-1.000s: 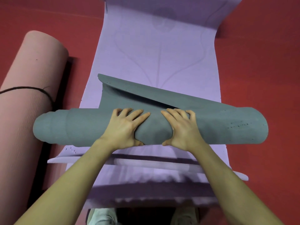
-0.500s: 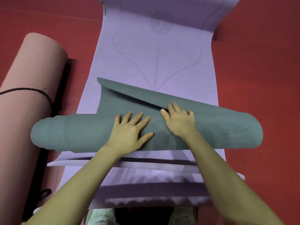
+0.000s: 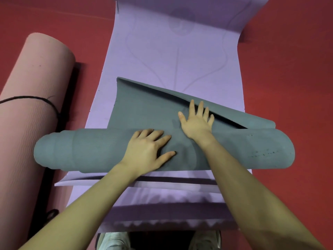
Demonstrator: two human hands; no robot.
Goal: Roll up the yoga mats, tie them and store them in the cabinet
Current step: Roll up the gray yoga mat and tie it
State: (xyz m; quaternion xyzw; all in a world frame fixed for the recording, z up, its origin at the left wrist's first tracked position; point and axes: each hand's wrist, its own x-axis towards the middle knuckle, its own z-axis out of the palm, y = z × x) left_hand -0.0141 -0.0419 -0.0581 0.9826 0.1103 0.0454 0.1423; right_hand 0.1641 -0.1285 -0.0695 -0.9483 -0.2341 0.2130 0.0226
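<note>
I see the grey mat (image 3: 93, 150) lying across the purple mat (image 3: 176, 56) on the red floor (image 3: 292, 69). Most of the grey mat is rolled into a fat tube. Its left end sticks out past the purple mat's edge, and the layers there step in like rings. Its right end sticks out over the floor too. A loose flap at the back is not rolled yet, and its far edge lifts up a little on the right.

My left hand (image 3: 149, 150) lies flat on top of the roll, fingers spread, grip released. My right hand (image 3: 197, 120) lies flat on the loose flap just behind the roll, fingers straight, grip released too.

The grey mat looks soft, with tiny ribs. The purple mat is smooth with thin curved lines drawn on it. Its near edge is wavy.

There is open floor on the right. On the left lies a rolled pink mat (image 3: 30, 98) with a black string (image 3: 36, 99) tied around it, close to the grey roll's end.
</note>
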